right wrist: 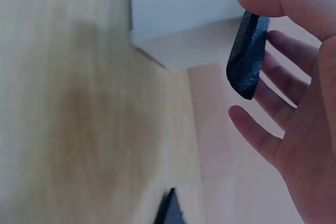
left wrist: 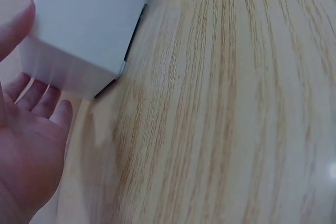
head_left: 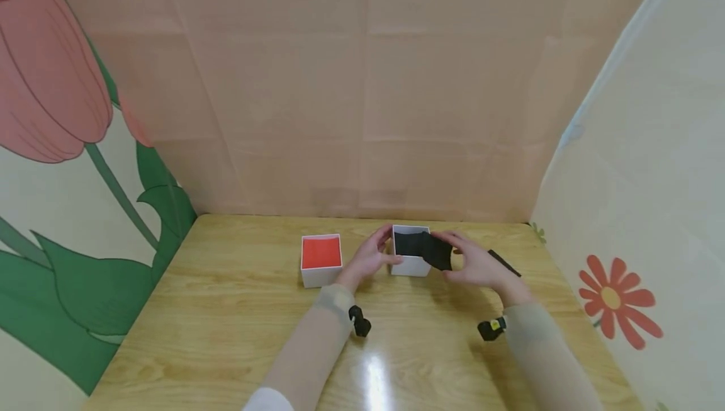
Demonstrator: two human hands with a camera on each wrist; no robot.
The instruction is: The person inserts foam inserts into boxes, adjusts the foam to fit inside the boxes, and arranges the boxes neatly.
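My left hand [head_left: 367, 261] grips a small white open-topped box [head_left: 411, 267], thumb along its near face and fingers round its left side. Black material [head_left: 405, 244] lines the inside of the box. At the box's right rim, my right hand [head_left: 474, 264] pinches a thin black flat piece [head_left: 438, 252], which overlaps the opening in the head view. The right wrist view shows this black piece [right wrist: 248, 51] edge-on, between the thumb and fingers. In the left wrist view the white box [left wrist: 86, 19] stands on the table above my palm.
Left of my left hand, a second white box [head_left: 321, 277] holds a flat red piece [head_left: 321, 252]. A dark flat strip [head_left: 505, 263] lies on the wooden table [head_left: 238, 329] behind my right hand. A pinkish cloth wall [head_left: 362, 115] rises along the table's back edge.
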